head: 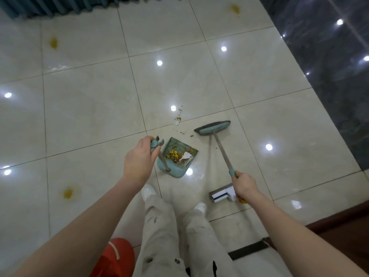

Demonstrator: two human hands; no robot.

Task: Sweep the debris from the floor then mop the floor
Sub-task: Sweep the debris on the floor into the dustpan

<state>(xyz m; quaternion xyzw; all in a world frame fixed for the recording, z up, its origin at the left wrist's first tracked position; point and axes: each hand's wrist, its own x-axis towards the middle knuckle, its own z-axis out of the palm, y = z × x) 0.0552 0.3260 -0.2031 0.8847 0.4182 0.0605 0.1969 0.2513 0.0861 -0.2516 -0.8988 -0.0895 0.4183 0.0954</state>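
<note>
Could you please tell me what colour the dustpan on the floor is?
The dustpan is light teal, and it shows best in the head view.

Teal is being shown on the dustpan (175,172) and the broom (212,129); cream tiles (89,108) are being marked by yellow stains (54,43); red is being shown on the bucket (117,256).

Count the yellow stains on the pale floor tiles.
3: the top-right stain, the upper-left stain, the lower-left stain. Others may be hidden behind the person.
</note>
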